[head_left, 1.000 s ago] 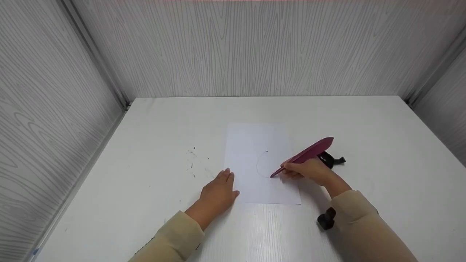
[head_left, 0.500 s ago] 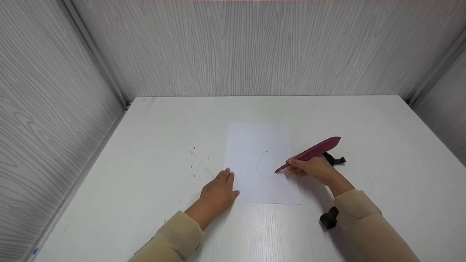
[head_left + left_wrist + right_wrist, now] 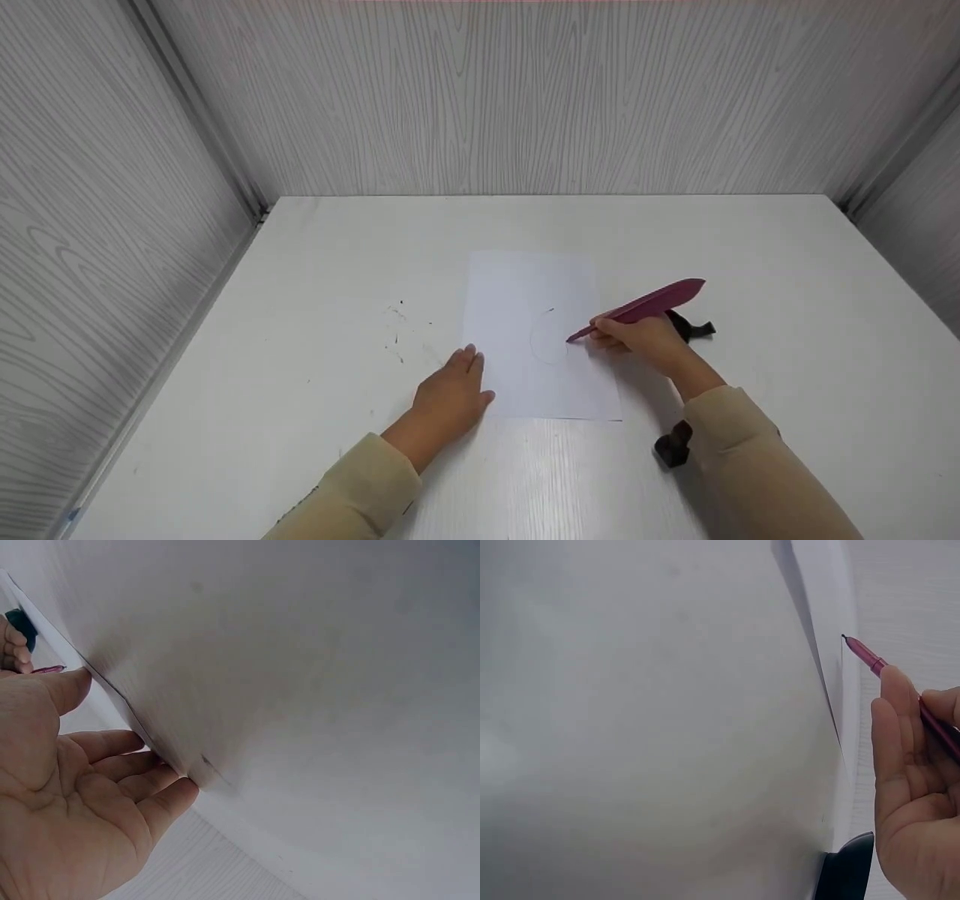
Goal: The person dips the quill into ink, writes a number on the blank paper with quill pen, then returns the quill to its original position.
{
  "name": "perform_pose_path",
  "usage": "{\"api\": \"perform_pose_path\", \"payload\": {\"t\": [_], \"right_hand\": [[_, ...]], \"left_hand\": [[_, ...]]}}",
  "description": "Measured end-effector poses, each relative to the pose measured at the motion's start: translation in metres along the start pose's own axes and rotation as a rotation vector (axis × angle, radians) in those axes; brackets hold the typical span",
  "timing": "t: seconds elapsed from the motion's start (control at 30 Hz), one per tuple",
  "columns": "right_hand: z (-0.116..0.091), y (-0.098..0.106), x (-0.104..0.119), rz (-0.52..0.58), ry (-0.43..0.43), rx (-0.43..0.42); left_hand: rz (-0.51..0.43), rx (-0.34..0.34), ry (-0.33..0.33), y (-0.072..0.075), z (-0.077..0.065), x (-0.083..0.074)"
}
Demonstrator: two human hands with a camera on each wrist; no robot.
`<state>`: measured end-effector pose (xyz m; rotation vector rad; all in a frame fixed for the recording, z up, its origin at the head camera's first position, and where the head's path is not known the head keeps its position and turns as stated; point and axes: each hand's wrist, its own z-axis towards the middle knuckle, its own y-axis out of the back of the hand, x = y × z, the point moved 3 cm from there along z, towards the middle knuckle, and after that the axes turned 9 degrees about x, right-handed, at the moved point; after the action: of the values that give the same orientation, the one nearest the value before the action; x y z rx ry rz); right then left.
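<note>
A white sheet of paper (image 3: 525, 390) lies on the table with a thin curved line, a partly round outline, drawn on it. My right hand (image 3: 637, 341) pinches a dark pink feather-shaped pen (image 3: 660, 298), its tip at the right side of the curve. In the right wrist view the pen (image 3: 866, 655) points its dark tip at the paper, held between thumb and fingers. My left hand (image 3: 450, 394) rests with extended fingers on the paper's lower left edge. The left wrist view shows the left hand's (image 3: 90, 787) fingertips along the sheet's edge.
A black object with a flared end (image 3: 701, 330) lies behind my right hand, partly hidden. Another small black object (image 3: 671, 446) sits by the right sleeve. Dark specks mark the white table (image 3: 337, 262) left of the paper. Wood-grain panels (image 3: 480, 97) stand at the back and sides.
My right hand has moved the pen tip right, then upward, away from the bottom of the curve, and the line now runs up the right side. The left hand has stayed in place.
</note>
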<state>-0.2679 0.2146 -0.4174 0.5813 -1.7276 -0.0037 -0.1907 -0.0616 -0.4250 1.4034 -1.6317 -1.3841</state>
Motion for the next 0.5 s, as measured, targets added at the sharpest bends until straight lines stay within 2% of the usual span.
{"api": "perform_pose_path", "payload": {"t": [0.5], "right_hand": [[0.0092, -0.0044, 0.0034, 0.047, -0.048, -0.034]], "left_hand": [[0.006, 0.007, 0.011, 0.0016, -0.0005, -0.0016]]}}
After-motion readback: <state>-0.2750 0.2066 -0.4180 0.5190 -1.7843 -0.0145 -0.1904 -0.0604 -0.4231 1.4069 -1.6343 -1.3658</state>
